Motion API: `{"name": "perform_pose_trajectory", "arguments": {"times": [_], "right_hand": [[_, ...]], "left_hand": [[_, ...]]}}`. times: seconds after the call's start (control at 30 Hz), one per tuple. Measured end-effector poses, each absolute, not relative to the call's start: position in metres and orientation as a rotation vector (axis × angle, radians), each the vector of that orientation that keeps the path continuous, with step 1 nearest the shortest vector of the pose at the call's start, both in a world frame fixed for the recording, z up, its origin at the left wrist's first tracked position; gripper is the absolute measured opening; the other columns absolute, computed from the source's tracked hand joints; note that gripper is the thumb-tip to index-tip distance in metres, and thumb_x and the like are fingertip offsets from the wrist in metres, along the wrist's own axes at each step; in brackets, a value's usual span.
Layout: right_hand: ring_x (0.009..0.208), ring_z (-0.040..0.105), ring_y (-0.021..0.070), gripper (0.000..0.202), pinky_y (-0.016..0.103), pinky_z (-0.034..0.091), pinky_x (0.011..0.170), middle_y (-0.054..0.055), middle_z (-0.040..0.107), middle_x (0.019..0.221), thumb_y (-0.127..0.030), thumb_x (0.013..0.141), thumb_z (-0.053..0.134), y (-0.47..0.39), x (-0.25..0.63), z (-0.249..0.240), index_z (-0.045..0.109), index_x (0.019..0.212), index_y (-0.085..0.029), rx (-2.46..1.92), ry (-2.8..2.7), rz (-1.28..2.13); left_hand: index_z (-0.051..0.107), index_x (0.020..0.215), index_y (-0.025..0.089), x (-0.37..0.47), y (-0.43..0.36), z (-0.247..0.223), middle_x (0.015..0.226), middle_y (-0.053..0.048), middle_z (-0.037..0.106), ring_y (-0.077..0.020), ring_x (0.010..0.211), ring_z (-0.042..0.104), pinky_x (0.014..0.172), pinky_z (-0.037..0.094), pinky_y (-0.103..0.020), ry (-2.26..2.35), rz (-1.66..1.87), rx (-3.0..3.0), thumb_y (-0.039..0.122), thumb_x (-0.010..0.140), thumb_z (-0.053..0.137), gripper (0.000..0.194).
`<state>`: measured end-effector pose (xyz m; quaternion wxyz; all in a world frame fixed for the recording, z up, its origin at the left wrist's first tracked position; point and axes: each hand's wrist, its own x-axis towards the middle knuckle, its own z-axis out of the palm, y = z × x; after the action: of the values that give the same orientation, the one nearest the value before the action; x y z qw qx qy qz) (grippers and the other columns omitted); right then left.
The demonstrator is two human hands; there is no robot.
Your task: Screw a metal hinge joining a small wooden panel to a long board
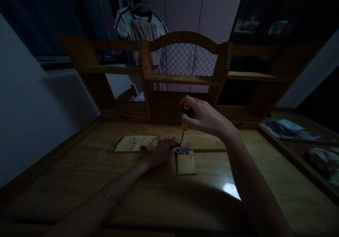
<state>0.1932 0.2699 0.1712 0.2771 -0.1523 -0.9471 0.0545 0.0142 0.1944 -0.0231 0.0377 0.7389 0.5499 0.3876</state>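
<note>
My right hand [205, 115] is closed round the yellow and black handle of a screwdriver [184, 125]. The screwdriver stands nearly upright, its tip down at a small metal hinge [184, 150]. That hinge sits where a small square wooden piece [186, 163] meets a long wooden board [209, 142]. My left hand [166, 147] rests on the long board just left of the hinge, fingers bent and closed together close to the screwdriver tip. What its fingertips grip, if anything, is hidden. Dark marks and a worn patch show on the board's left part.
The boards lie on a wooden desk [148, 194] with a glossy top. A wooden shelf unit [182, 78] rises along its back edge. Papers [286, 127] and a pale cloth-like bundle [321, 161] lie at the right. Clothes [144, 28] hang behind the shelf.
</note>
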Motion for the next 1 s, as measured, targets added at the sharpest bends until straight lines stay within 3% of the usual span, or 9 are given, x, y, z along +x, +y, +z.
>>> {"name": "perform_pose_trajectory", "arguments": {"times": [0.1, 0.2, 0.3, 0.47, 0.57, 0.7, 0.87, 1.0], "right_hand": [[0.082, 0.059, 0.0189, 0.024, 0.030, 0.042, 0.075, 0.006, 0.065, 0.098, -0.040, 0.093, 0.054, 0.2717, 0.1911, 0.1695, 0.054, 0.108, -0.021, -0.445, -2.506, 0.111], [0.084, 0.059, 0.0182, 0.020, 0.030, 0.042, 0.077, 0.006, 0.064, 0.103, -0.029, 0.090, 0.054, 0.2711, 0.1911, 0.1702, 0.055, 0.108, -0.021, -0.415, -2.522, 0.097], [0.083, 0.058, 0.0178, 0.028, 0.030, 0.042, 0.078, 0.006, 0.062, 0.110, -0.023, 0.085, 0.055, 0.2689, 0.1931, 0.1716, 0.054, 0.113, -0.021, -0.397, -2.565, 0.123], [0.083, 0.058, 0.0187, 0.026, 0.031, 0.042, 0.079, 0.006, 0.063, 0.105, -0.037, 0.092, 0.053, 0.2699, 0.1919, 0.1695, 0.054, 0.113, -0.022, -0.441, -2.533, 0.108], [0.084, 0.058, 0.0182, 0.022, 0.030, 0.041, 0.078, 0.005, 0.063, 0.105, -0.029, 0.091, 0.051, 0.2703, 0.1922, 0.1698, 0.055, 0.112, -0.022, -0.415, -2.537, 0.099], [0.084, 0.056, 0.0180, 0.034, 0.030, 0.042, 0.078, 0.006, 0.060, 0.113, -0.023, 0.084, 0.055, 0.2671, 0.1942, 0.1723, 0.052, 0.118, -0.023, -0.360, -2.576, 0.143], [0.081, 0.057, 0.0177, 0.020, 0.030, 0.042, 0.076, 0.004, 0.062, 0.102, -0.035, 0.093, 0.050, 0.2664, 0.1912, 0.1709, 0.054, 0.108, -0.022, -0.412, -2.533, 0.100], [0.081, 0.058, 0.0167, 0.013, 0.030, 0.041, 0.077, 0.004, 0.061, 0.103, -0.025, 0.090, 0.051, 0.2661, 0.1929, 0.1718, 0.055, 0.102, -0.022, -0.401, -2.532, 0.052]], "left_hand": [[0.069, 0.092, 0.021, 0.0149, 0.1949, -0.0216, 0.100, -0.004, 0.068, -0.0209, 0.099, 0.060, 0.093, 0.042, -0.039, 1.691, 1.186, 2.248, 0.023, 0.086, 0.071, 0.006], [0.068, 0.091, 0.021, 0.0150, 0.1947, -0.0221, 0.099, -0.003, 0.068, -0.0208, 0.099, 0.060, 0.094, 0.042, -0.039, 1.689, 1.209, 2.241, 0.023, 0.086, 0.071, 0.006], [0.067, 0.093, 0.021, 0.0146, 0.1944, -0.0239, 0.100, -0.003, 0.067, -0.0198, 0.100, 0.060, 0.095, 0.042, -0.038, 1.681, 1.234, 2.240, 0.023, 0.086, 0.071, 0.008], [0.067, 0.091, 0.021, 0.0153, 0.1951, -0.0231, 0.098, -0.003, 0.067, -0.0201, 0.098, 0.060, 0.092, 0.043, -0.037, 1.704, 1.205, 2.205, 0.022, 0.085, 0.071, 0.006], [0.067, 0.088, 0.021, 0.0162, 0.1952, -0.0209, 0.096, -0.003, 0.067, -0.0203, 0.097, 0.061, 0.091, 0.044, -0.037, 1.709, 1.202, 2.179, 0.020, 0.084, 0.072, 0.006], [0.067, 0.088, 0.021, 0.0163, 0.1942, -0.0194, 0.096, -0.002, 0.068, -0.0197, 0.097, 0.061, 0.093, 0.043, -0.036, 1.727, 1.226, 2.152, 0.019, 0.082, 0.073, 0.008], [0.068, 0.092, 0.021, 0.0161, 0.1928, -0.0187, 0.097, -0.002, 0.068, -0.0203, 0.098, 0.061, 0.094, 0.043, -0.037, 1.738, 1.238, 2.167, 0.019, 0.081, 0.074, 0.012], [0.069, 0.100, 0.023, 0.0168, 0.1919, -0.0174, 0.099, -0.003, 0.069, -0.0214, 0.101, 0.061, 0.095, 0.044, -0.038, 1.746, 1.249, 2.167, 0.020, 0.081, 0.074, 0.020]]}}
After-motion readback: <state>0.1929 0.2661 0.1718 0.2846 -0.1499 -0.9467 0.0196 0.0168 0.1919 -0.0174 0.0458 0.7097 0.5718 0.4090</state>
